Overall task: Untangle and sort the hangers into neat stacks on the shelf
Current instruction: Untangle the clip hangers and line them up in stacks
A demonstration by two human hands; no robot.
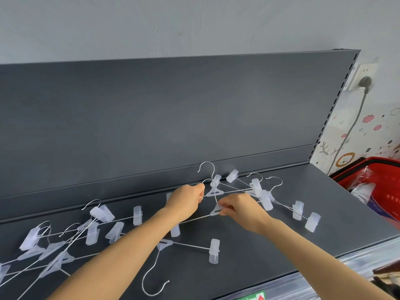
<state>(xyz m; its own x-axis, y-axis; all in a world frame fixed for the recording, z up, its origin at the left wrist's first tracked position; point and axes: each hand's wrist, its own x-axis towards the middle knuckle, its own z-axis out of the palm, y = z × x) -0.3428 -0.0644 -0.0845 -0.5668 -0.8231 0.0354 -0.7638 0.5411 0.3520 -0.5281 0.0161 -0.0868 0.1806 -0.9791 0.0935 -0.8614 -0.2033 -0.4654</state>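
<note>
Several wire clip hangers with frosted plastic clips lie on a dark grey shelf (324, 213). My left hand (186, 199) grips the wire of one hanger (213, 192) near its hook, at the back middle. My right hand (240, 207) pinches the plastic centre piece of a second hanger (216, 211) crossing the first. To their right sits a small group of hangers (266, 195). A tangled pile of hangers (60, 245) fills the left. One single hanger (173, 245) lies near the front, hook toward me.
The shelf's grey back panel (173, 115) rises just behind the hangers. A red basket (372, 182) with plastic bags stands off the right end. A wall socket with a plugged cable (365, 82) is at the upper right. The shelf's front edge (281, 276) runs below my arms.
</note>
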